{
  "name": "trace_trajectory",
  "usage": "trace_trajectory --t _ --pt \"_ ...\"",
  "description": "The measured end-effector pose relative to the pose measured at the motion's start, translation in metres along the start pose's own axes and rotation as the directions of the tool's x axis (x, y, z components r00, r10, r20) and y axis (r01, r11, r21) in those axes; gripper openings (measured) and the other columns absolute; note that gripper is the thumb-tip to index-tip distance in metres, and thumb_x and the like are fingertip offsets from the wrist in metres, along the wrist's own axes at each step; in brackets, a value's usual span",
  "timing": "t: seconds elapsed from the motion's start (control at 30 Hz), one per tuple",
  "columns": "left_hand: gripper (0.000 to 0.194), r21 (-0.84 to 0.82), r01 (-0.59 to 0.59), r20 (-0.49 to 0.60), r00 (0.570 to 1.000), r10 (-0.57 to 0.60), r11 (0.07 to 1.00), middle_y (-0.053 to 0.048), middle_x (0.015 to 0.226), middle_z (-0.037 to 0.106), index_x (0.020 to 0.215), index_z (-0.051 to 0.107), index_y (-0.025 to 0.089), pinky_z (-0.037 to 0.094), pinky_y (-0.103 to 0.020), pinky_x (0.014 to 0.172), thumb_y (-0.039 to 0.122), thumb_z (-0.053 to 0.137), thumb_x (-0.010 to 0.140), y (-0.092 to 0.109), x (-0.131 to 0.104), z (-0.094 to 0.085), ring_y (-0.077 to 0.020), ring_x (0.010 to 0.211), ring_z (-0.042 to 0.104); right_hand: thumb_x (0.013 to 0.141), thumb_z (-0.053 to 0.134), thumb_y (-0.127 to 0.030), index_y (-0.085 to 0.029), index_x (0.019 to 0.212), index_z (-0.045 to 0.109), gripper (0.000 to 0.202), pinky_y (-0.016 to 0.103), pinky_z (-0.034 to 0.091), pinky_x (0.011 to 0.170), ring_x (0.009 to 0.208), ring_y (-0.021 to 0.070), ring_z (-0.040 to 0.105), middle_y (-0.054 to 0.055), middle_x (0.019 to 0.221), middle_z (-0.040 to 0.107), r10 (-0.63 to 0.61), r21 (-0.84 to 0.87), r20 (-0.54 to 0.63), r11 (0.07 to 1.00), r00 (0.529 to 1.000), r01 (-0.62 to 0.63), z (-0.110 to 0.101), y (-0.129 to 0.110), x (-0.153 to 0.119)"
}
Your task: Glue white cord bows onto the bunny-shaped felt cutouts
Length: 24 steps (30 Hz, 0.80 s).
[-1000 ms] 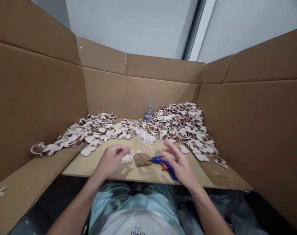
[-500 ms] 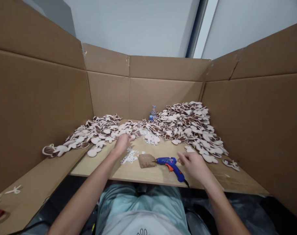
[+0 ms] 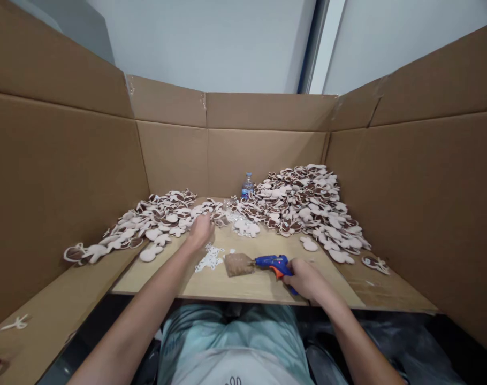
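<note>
My right hand (image 3: 304, 277) is wrapped round the handle of a blue hot glue gun (image 3: 271, 261) with an orange trigger. The gun lies on the board, its nozzle over a brown, glue-smeared pad (image 3: 238, 264). My left hand (image 3: 201, 231) reaches to the near edge of the left pile of felt pieces (image 3: 172, 218), white and brown with cord loops. Its fingertips are hidden behind the hand, so I cannot see whether they grip a piece. Small white cut-out pieces (image 3: 210, 258) lie in a loose heap between my left forearm and the pad.
A larger pile of similar felt pieces (image 3: 307, 200) rises at the back right. A water bottle (image 3: 247, 186) and a clear plastic bag (image 3: 236, 216) stand between the piles. Cardboard walls (image 3: 263, 155) enclose the wooden board (image 3: 263, 291). One white piece (image 3: 309, 244) lies apart.
My right hand has moved from beside the glue gun onto its handle and closed round it. My left hand has shifted slightly farther in, towards the left pile. The view has turned a little.
</note>
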<state>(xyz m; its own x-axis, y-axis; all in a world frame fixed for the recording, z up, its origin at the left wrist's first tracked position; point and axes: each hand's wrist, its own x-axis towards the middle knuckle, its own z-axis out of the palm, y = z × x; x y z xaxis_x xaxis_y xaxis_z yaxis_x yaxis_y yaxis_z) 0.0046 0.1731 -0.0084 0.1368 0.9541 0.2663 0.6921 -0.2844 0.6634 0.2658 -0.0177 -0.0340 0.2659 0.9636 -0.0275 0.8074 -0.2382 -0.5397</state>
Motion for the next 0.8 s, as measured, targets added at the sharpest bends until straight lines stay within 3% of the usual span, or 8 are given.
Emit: trace_trajectory --t 0.17,0.27,0.37,0.47,0.57,0.8 --pt "0.020 -0.356 0.048 -0.133 0.986 -0.102 0.933 -0.012 0.094 0.072 0.093 0.067 0.014 0.052 -0.037 0.078 0.017 0.069 0.074 0.001 -0.025 -0.022 -0.0270 0.090 0.067 0.075 0.056 -0.022 -0.019 0.072 0.058 0.004 0.025 0.036 0.053 0.062 0.0165 0.058 0.004 0.069 0.066 -0.071 0.092 -0.071 0.993 0.995 0.077 -0.004 -0.001 0.004" --pt "0.020 -0.584 0.069 -0.103 0.982 -0.158 0.809 -0.009 0.082 0.072 0.088 0.063 0.016 0.054 -0.035 0.070 0.023 0.069 0.070 0.008 -0.054 -0.024 -0.0244 0.080 0.070 0.075 0.051 -0.023 -0.019 0.083 0.055 0.010 0.028 0.041 0.059 0.063 0.0180 0.058 0.002 0.068 0.063 -0.130 0.242 -0.174 0.955 0.976 0.170 -0.003 -0.005 0.003" --pt "0.026 -0.733 0.076 -0.047 0.986 -0.162 0.676 -0.006 0.076 0.072 0.082 0.059 0.017 0.056 -0.034 0.072 0.028 0.074 0.065 0.016 -0.086 -0.021 -0.0220 0.077 0.071 0.074 0.047 -0.024 -0.019 0.093 0.050 0.020 0.029 0.042 0.058 0.054 0.0173 0.055 -0.004 0.059 0.056 -0.128 0.406 -0.174 0.894 0.976 0.190 -0.001 -0.011 -0.001" --pt "0.028 -0.817 0.096 0.015 0.989 -0.147 0.568 -0.006 0.075 0.073 0.073 0.059 0.016 0.057 -0.034 0.074 0.032 0.079 0.062 0.025 -0.108 -0.020 -0.0201 0.075 0.072 0.075 0.048 -0.027 -0.019 0.104 0.048 0.030 0.026 0.040 0.051 0.047 0.0148 0.049 -0.007 0.057 0.052 -0.189 0.503 -0.169 0.827 0.967 0.249 -0.001 -0.021 -0.012" --pt "0.028 -0.854 0.101 0.043 0.991 -0.124 0.511 -0.004 0.070 0.073 0.066 0.062 0.014 0.056 -0.029 0.071 0.031 0.083 0.060 0.034 -0.121 -0.021 -0.0174 0.071 0.071 0.076 0.056 -0.031 -0.019 0.100 0.051 0.028 0.024 0.040 0.052 0.053 0.0138 0.050 -0.006 0.063 0.053 -0.276 0.484 -0.231 0.800 0.933 0.356 -0.004 -0.031 -0.024" --pt "0.015 -0.815 0.012 0.015 1.000 0.001 0.579 -0.004 0.076 0.076 0.077 0.073 0.015 0.057 -0.026 0.070 0.025 0.080 0.068 0.053 -0.139 -0.026 -0.0177 0.073 0.072 0.083 0.059 -0.043 -0.020 0.083 0.052 0.024 0.023 0.034 0.049 0.050 0.0119 0.043 -0.006 0.058 0.051 -0.315 0.334 -0.277 0.854 0.908 0.398 -0.006 -0.041 -0.040"
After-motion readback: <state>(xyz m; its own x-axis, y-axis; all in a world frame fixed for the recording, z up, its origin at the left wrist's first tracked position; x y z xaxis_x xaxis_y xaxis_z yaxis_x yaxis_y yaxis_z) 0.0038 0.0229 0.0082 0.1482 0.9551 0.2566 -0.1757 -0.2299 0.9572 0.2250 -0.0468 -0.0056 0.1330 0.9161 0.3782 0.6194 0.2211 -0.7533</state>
